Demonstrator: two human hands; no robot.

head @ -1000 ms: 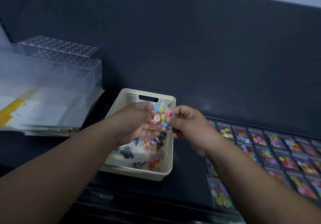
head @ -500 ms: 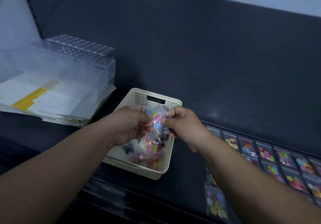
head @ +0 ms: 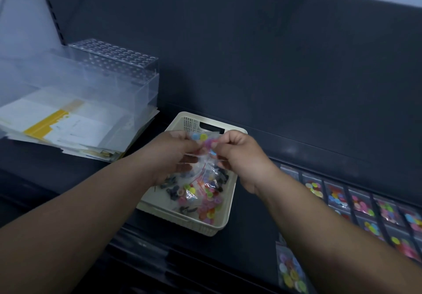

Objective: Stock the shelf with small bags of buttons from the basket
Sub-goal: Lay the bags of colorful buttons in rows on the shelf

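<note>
A small clear bag of coloured buttons (head: 206,144) is held up above the cream basket (head: 225,221). My left hand (head: 173,154) pinches its left side and my right hand (head: 239,154) pinches its right side. Below them the basket holds several more small bags of coloured and dark buttons (head: 203,196). It stands on the dark shelf (head: 249,255). On the shelf to the right, rows of button bags (head: 363,204) lie flat in dividers. One more bag (head: 291,271) lies at the shelf's front, partly hidden by my right forearm.
A clear plastic box (head: 109,81) stands on a pile of papers and plastic sleeves (head: 68,127) at the left of the shelf. The dark back panel (head: 251,65) rises behind the basket. The shelf's front edge runs below my forearms.
My view has swung left and down, so the basket and the rows of bags sit further right in view. Both hands still hold the bag, which has turned between my fingers.
</note>
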